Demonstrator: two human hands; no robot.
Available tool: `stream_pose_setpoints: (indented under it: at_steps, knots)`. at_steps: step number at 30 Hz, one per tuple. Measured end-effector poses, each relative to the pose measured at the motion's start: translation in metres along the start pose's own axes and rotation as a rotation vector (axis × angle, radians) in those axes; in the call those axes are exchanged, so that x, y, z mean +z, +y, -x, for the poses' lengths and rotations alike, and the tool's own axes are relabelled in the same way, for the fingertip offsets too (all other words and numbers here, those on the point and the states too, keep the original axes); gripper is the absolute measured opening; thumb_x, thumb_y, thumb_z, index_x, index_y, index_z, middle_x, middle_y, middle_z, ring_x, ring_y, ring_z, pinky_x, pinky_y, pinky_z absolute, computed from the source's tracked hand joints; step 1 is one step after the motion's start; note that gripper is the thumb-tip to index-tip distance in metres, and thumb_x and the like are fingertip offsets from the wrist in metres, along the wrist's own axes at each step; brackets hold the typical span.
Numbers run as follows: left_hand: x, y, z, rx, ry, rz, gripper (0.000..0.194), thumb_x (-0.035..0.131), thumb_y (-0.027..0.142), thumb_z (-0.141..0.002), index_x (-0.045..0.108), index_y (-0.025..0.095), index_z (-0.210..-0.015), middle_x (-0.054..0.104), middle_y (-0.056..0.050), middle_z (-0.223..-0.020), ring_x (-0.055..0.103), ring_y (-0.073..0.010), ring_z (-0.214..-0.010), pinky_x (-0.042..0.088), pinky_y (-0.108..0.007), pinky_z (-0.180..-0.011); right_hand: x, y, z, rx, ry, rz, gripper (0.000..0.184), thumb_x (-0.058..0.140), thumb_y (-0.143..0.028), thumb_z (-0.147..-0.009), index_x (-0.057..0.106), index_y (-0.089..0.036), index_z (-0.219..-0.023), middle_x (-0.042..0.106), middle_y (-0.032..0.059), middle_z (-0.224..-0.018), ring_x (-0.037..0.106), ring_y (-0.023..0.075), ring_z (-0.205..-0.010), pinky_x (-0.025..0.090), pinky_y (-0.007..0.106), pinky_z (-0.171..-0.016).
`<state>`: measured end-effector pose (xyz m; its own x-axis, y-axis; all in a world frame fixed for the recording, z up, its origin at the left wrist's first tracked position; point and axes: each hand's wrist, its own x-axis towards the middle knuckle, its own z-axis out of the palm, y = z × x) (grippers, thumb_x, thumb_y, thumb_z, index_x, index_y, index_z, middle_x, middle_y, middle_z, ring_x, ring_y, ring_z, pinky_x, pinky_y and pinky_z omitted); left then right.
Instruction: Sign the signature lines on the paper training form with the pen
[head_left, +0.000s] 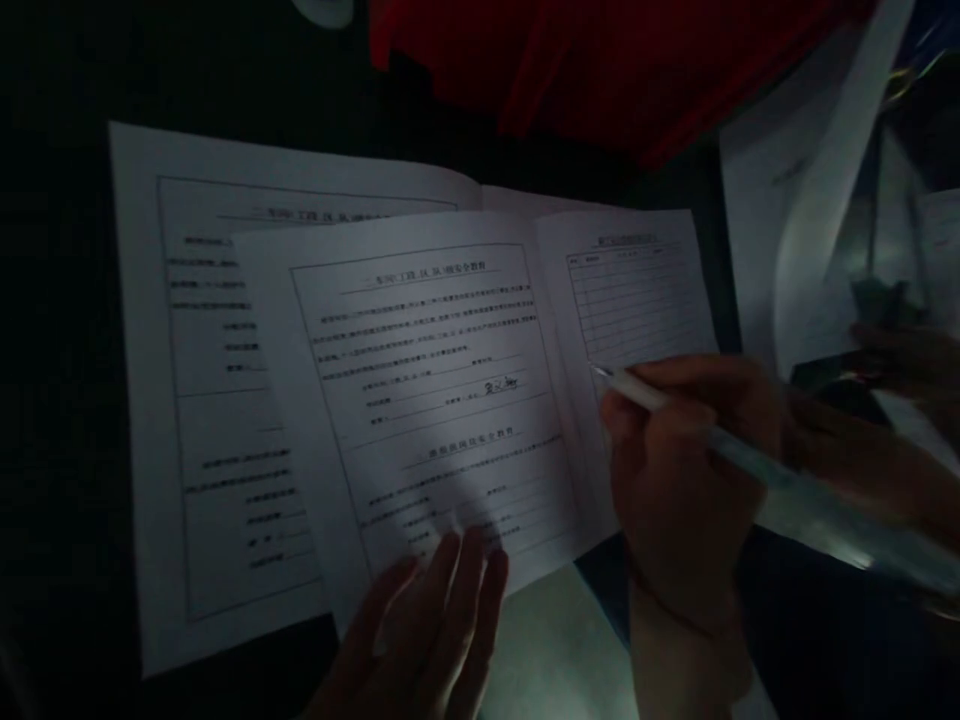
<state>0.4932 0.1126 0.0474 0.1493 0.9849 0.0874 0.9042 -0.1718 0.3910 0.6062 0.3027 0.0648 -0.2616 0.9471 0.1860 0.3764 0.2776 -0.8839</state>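
A second open booklet (142,400) lies partly under the open booklet (450,320), on a dark surface (52,400); the left hand (427,630), fingers slightly apart, rests on the upper one's lower edge; a red object (600,70) sits beyond; the pen (641,390) points left and slightly up, long axis slanting down rightward, clamped in the right hand's (682,470) fingers; another person's hand (911,370) is near papers (772,200); the room is dim.
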Motion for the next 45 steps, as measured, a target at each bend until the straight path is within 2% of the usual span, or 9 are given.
stream_pose_setpoints:
  at_steps: [4, 8, 12, 14, 18, 25, 30, 34, 45]
  knots:
    - [-0.001, 0.005, 0.015, -0.019, -0.018, 0.09, 0.038, 0.041, 0.028, -0.098, 0.053, 0.015, -0.131, 0.051, -0.005, -0.14, 0.04, -0.0192, -0.132, 0.019, -0.036, -0.118, -0.022, -0.006, 0.042, -0.276, -0.157, 0.326, 0.033, 0.04, -0.01, -0.097, 0.06, -0.015, -0.123, 0.07, 0.0063, -0.098, 0.066, 0.0106, -0.083, 0.055, 0.024, -0.074]
    - [0.001, 0.009, 0.029, -0.07, 0.024, 0.112, 0.037, 0.04, 0.026, -0.097, 0.052, 0.016, -0.13, 0.054, -0.003, -0.137, 0.042, -0.0184, -0.131, 0.018, -0.037, -0.119, -0.039, 0.004, 0.092, -0.345, -0.305, 0.43, 0.027, 0.043, -0.016, -0.097, 0.059, -0.013, -0.119, 0.066, 0.0115, -0.111, 0.061, 0.0227, -0.107, 0.053, 0.04, -0.086]
    - [0.002, 0.012, 0.045, -0.064, -0.035, 0.097, 0.04, 0.045, 0.029, -0.095, 0.049, 0.018, -0.134, 0.05, -0.003, -0.142, 0.042, -0.019, -0.132, 0.026, -0.036, -0.114, -0.045, 0.013, 0.126, -0.382, -0.319, 0.65, 0.021, 0.052, -0.011, -0.09, 0.056, -0.014, -0.111, 0.063, 0.012, -0.119, 0.052, 0.0271, -0.117, 0.043, 0.048, -0.094]
    - [0.001, 0.013, 0.049, -0.041, -0.07, 0.053, 0.044, 0.047, 0.025, -0.093, 0.047, 0.017, -0.137, 0.047, -0.006, -0.144, 0.042, -0.0224, -0.131, 0.031, -0.039, -0.108, -0.045, 0.017, 0.134, -0.383, -0.317, 0.66, 0.024, 0.053, -0.01, -0.089, 0.055, -0.013, -0.113, 0.062, 0.0134, -0.121, 0.05, 0.0286, -0.122, 0.042, 0.05, -0.096]
    - [0.001, 0.026, 0.047, -0.093, -0.064, 0.021, 0.052, 0.05, 0.022, -0.089, 0.044, 0.012, -0.139, 0.042, -0.013, -0.146, 0.038, -0.0289, -0.134, 0.031, -0.044, -0.108, -0.042, 0.024, 0.14, -0.381, -0.323, 0.562, 0.035, 0.053, -0.003, -0.086, 0.053, -0.012, -0.121, 0.058, 0.0169, -0.127, 0.045, 0.0315, -0.13, 0.046, 0.052, -0.097]
    - [0.018, 0.065, 0.023, -0.225, -0.042, 0.052, 0.054, 0.046, 0.031, -0.093, 0.037, 0.013, -0.144, 0.036, -0.011, -0.15, 0.03, -0.0247, -0.14, 0.016, -0.042, -0.118, -0.046, 0.036, 0.139, -0.417, -0.356, 0.533, 0.03, 0.05, -0.008, -0.091, 0.053, -0.011, -0.12, 0.056, 0.016, -0.129, 0.042, 0.0302, -0.132, 0.045, 0.053, -0.101]
    - [0.029, 0.082, -0.007, -0.343, 0.08, -0.021, 0.046, 0.042, 0.027, -0.095, 0.042, 0.009, -0.137, 0.04, -0.013, -0.146, 0.035, -0.0266, -0.135, 0.025, -0.044, -0.112, -0.048, 0.046, 0.135, -0.476, -0.338, 0.443, 0.03, 0.05, -0.007, -0.091, 0.054, -0.011, -0.121, 0.056, 0.0162, -0.13, 0.043, 0.0295, -0.132, 0.045, 0.052, -0.101]
    - [0.035, 0.088, -0.024, -0.402, 0.173, -0.089, 0.041, 0.043, 0.018, -0.092, 0.045, 0.006, -0.131, 0.046, -0.016, -0.139, 0.038, -0.0285, -0.131, 0.033, -0.046, -0.104, -0.049, 0.051, 0.131, -0.498, -0.356, 0.395, 0.034, 0.049, -0.002, -0.089, 0.054, -0.009, -0.122, 0.057, 0.0144, -0.129, 0.045, 0.0278, -0.13, 0.044, 0.047, -0.102]
    - [0.04, 0.088, -0.029, -0.416, 0.213, -0.144, 0.035, 0.04, 0.021, -0.095, 0.05, 0.008, -0.127, 0.05, -0.013, -0.136, 0.041, -0.0265, -0.128, 0.035, -0.045, -0.101, -0.049, 0.055, 0.129, -0.52, -0.344, 0.381, 0.034, 0.048, -0.001, -0.089, 0.055, -0.01, -0.121, 0.057, 0.0113, -0.13, 0.046, 0.0254, -0.129, 0.042, 0.041, -0.105]
